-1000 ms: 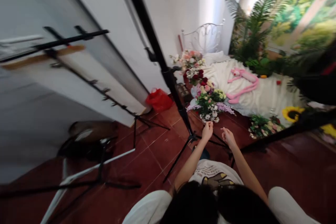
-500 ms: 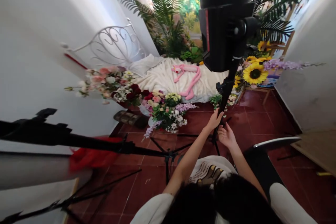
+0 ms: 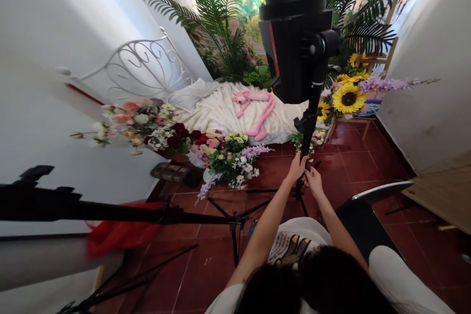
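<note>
Studio light (image 3: 294, 44), black: one o'clock of view centre, atop stand pole (image 3: 305, 141), three o'clock. Left hand (image 3: 295, 168), four o'clock: wraps the pole. Right hand (image 3: 314, 181), beside it: fingers curl; grip cannot be told.

Toward five o'clock in the head view, the person is wearing a white shirt (image 3: 309, 225), and its front is carrying a brown print (image 3: 296, 248) with yellow patches. Dark lettering (image 3: 280, 241), too small to read, is running in short lines on the print's ten o'clock side. The left sleeve (image 3: 224, 301) is showing white at six o'clock, while the right sleeve (image 3: 395, 274) is looking white, loose and rounded at four. Both forearms (image 3: 267, 221) are showing bare. Smooth black hair (image 3: 336, 284) is covering the lower part of the shirt.
</note>
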The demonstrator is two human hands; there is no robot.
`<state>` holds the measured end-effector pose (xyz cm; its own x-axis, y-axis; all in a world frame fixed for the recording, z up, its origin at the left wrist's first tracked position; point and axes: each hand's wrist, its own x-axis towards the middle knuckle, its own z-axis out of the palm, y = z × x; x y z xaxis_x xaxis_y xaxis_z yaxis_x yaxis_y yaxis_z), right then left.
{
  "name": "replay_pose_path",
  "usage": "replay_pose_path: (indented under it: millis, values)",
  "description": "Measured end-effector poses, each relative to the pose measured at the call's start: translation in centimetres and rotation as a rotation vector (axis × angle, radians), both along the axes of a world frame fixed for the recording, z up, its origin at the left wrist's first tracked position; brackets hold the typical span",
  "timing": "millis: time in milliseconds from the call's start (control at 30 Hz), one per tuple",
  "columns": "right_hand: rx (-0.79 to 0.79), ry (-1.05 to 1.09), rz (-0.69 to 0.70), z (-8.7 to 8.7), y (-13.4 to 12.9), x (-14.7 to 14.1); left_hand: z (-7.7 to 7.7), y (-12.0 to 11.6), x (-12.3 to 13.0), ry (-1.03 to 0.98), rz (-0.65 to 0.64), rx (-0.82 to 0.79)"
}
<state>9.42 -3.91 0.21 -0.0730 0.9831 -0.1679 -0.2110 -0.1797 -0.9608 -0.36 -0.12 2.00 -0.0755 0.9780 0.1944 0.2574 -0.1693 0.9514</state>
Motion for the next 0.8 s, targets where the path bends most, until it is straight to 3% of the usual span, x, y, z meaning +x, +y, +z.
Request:
replay_pose_path:
  millis: [100, 167, 300, 400, 500, 567, 633, 800]
  values:
    - [0.196, -0.352, 0.110, 0.9, 0.6, 2.0, -0.7, 0.2, 0.3, 0.003, 0.043, 0.007]
    - [0.306, -0.471, 0.110, 2.7, 1.3, 3.3, -1.0, 0.3, 0.3, 0.002, 0.048, 0.015]
    - [0.529, -0.365, -0.015, 9.2, 3.7, 3.6, -1.3, 0.6, 0.4, -0.016, 0.034, 0.015]
    - [0.749, -0.299, -0.016, 14.7, 6.1, 1.3, -1.3, 0.6, 0.5, -0.028, 0.036, 0.035]
    - [0.810, -0.312, -0.046, 18.2, 8.3, -1.8, -1.3, 0.4, 0.5, -0.013, 0.027, 0.050]
    - [0.795, -0.345, -0.079, 18.6, 9.1, -3.2, -1.3, 0.2, 0.3, -0.001, 0.032, 0.050]
    - [0.753, -0.371, -0.096, 17.5, 9.0, -3.6, -1.3, 0.2, 0.1, 0.003, 0.018, 0.059]
    - [0.556, -0.422, -0.012, 11.4, 6.4, -2.5, -2.0, 0.5, -0.3, -0.029, -0.047, 0.131]
